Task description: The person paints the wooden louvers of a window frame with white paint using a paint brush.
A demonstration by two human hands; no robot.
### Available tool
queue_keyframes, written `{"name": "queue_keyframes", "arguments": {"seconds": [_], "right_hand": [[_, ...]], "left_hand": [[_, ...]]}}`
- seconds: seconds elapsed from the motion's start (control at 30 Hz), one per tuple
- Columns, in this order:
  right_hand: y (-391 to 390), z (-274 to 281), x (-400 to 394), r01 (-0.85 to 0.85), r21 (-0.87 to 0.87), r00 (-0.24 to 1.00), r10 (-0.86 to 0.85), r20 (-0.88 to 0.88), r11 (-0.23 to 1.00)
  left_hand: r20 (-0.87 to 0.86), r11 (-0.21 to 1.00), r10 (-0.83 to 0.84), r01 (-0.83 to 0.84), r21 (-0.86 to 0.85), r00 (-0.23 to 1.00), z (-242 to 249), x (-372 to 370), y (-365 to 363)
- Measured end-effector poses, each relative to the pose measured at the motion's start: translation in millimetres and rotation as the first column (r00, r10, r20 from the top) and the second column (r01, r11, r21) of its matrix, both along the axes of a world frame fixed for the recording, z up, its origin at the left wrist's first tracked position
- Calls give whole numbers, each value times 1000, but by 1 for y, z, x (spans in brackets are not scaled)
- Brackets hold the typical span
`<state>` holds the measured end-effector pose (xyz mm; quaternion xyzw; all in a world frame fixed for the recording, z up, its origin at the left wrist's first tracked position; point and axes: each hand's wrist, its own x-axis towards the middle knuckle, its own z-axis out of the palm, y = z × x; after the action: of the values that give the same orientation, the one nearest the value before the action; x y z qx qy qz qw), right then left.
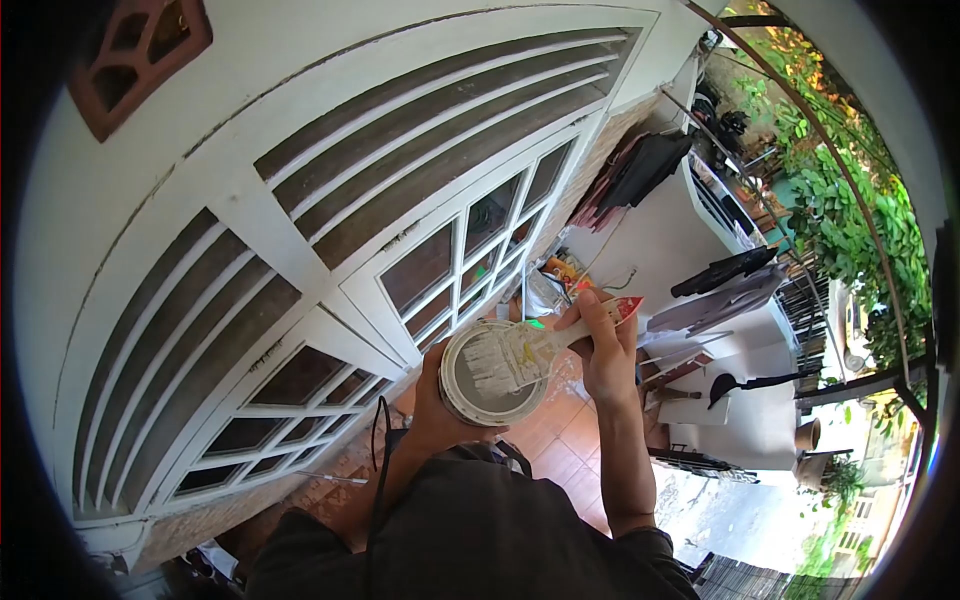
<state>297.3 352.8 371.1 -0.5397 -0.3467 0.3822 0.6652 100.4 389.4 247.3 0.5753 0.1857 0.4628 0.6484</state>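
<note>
My left hand (428, 408) is wrapped round a small open paint can (522, 410), whose mouth faces up toward me. Pale greyish paint shows inside, and the rim is smeared with it. A wide paintbrush (498, 364) lies across the can's mouth, its bristles coated in white. My right hand (606, 345) grips the brush's pale handle, with a red tip showing past the fingers. The far side of my left hand's fingers is hidden behind the can.
A white-framed window (420, 275) and white louvre slats (400, 145) fill the wall at left. Dark clothes (645, 170) hang at the right. Below are orange floor tiles (555, 425). A thin black cord (377, 440) hangs near my left arm. Green plants (860, 215) stand beyond.
</note>
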Motion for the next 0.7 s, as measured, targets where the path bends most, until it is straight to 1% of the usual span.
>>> {"name": "queue_keyframes", "arguments": {"seconds": [0.03,0.07,0.13,0.17,0.23,0.27,0.3,0.33,0.37,0.43,0.47,0.57,0.63,0.67,0.7], "right_hand": [[0,-1,1,-1,2,1000,1,-29,1000],[1,-4,0,52,8,994,-51,-94,999],[4,-13,-2,155,6,963,-150,-224,988],[6,-19,0,169,30,950,-154,-271,985],[8,-32,2,196,61,918,-161,-364,979],[10,-29,-5,271,63,904,-232,-359,960],[16,-21,-14,343,60,886,-301,-353,937],[20,-17,-20,410,60,864,-367,-344,910],[21,-19,-21,388,92,880,-339,-333,917],[19,-21,-16,345,164,909,-286,-304,924],[14,-23,-12,301,115,930,-265,-253,947],[22,-35,-25,477,291,874,-411,-259,829],[9,-31,-22,313,394,939,-344,8,864],[2,-29,-20,221,425,941,-306,144,878],[-1,-25,-19,192,444,936,-299,186,875]], "left_hand": [[14,1000,-9,9,-7,1000,-1,0,2],[28,1000,-18,18,-12,999,-1,1,4],[14,999,-28,27,33,1000,1,1,9],[7,998,-31,31,54,999,2,2,11],[75,999,-37,37,5,997,1,7,15],[107,999,-35,39,-28,994,-1,8,16],[77,999,-23,21,33,997,-4,8,20],[46,999,-13,11,50,999,-1,7,23],[15,998,-3,2,69,1000,4,6,24],[29,996,-7,5,85,1000,8,7,28],[40,995,-10,6,95,999,9,8,29],[69,999,-8,4,50,998,8,8,29],[44,997,22,-25,68,999,9,6,30],[29,997,38,-40,73,999,10,4,29],[-7,995,57,-56,87,998,10,1,29]]}}
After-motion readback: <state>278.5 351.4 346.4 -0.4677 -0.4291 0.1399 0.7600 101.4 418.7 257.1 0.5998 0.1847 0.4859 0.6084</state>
